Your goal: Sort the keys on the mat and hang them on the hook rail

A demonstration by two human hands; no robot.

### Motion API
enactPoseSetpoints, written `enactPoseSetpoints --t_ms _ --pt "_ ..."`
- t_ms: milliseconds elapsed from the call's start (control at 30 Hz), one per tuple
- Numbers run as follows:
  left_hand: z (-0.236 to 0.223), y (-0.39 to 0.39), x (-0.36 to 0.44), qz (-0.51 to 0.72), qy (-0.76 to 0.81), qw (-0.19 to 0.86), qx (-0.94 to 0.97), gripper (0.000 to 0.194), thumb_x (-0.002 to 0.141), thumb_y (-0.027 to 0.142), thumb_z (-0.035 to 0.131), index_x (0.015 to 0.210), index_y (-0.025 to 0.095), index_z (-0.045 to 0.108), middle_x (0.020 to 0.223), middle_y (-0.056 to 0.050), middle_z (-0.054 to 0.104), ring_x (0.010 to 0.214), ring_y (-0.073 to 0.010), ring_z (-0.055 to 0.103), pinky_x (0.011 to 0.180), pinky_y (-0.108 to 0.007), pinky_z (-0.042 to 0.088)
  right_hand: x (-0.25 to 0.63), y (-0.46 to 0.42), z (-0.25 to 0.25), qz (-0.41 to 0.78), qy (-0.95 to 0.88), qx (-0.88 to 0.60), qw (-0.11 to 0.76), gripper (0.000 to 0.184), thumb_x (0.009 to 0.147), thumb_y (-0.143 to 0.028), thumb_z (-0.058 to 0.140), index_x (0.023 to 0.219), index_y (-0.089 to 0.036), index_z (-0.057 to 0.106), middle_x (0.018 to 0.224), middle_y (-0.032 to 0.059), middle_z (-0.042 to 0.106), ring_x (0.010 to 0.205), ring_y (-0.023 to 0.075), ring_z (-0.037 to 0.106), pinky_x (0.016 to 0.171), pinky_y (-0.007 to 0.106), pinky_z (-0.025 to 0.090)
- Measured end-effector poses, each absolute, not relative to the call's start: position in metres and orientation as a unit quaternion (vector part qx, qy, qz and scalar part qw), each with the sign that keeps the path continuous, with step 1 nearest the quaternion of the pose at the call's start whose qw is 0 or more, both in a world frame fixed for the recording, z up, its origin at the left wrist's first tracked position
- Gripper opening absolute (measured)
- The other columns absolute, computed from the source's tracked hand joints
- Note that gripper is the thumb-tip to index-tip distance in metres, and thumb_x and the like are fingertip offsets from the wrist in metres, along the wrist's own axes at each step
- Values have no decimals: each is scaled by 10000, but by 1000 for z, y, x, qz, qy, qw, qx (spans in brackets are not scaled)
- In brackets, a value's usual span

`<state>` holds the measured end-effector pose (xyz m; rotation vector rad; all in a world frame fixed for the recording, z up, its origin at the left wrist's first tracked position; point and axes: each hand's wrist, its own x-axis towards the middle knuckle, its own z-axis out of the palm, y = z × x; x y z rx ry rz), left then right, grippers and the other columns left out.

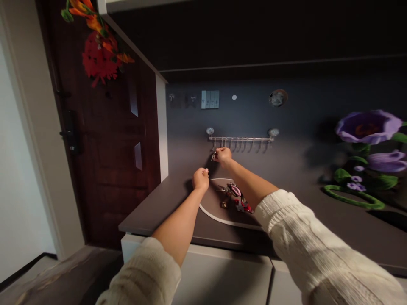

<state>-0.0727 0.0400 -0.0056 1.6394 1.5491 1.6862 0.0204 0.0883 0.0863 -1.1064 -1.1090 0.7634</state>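
My right hand [224, 155] is raised to the left end of a hook rail [241, 139] on the dark wall. Its fingers pinch a small bunch of keys [213, 156], just under the leftmost hooks; whether the ring is on a hook is too small to tell. Lower and to the left, my left hand [200, 178] is closed above the countertop, and what it holds, if anything, is hidden. Beneath my right forearm, more keys with pink and red key rings [237, 195] lie in a heap on a white-rimmed mat [211, 215].
Purple artificial flowers [369, 127] stand on the countertop [149, 207] at the right. A switch panel [210, 99] and small hooks are on the wall above the rail. An overhead cabinet [254, 34] juts out on top. At the left is a dark red door [117, 156].
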Motion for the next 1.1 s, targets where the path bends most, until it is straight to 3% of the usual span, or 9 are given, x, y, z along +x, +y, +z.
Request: enactPoseSetpoints --t_ms 367,633,867,1100 --pt "-10 45 -73 603 492 187 599 197 793 259 444 698 149 577 629 -13 581 551 -100 486 581 -220 371 36 72 77 367 -534 -466 602 148 727 -52 455 619 -152 461 532 -15 506 474 63 515 496 194 481" --pt "-6 31 -68 578 435 191 664 121 742 193 499 702 151 606 651 -15 601 609 -117 521 640 -233 393 61 37 66 392 -559 -443 581 93 718 -76 472 672 -155 482 553 -35 522 473 54 491 528 189 439" --pt "-10 24 -63 480 410 125 765 110 715 182 537 711 173 647 740 -33 615 720 -145 525 736 -259 393 86 10 44 376 -578 -457 562 37 740 -123 496 729 -144 525 651 19 609 550 74 532 560 193 424" --pt "-13 21 -61 381 417 72 822 123 708 187 562 758 185 675 754 -38 583 716 -150 510 716 -262 387 104 4 13 287 -663 -467 510 54 738 -143 506 779 -144 542 707 25 626 625 85 553 624 203 421"
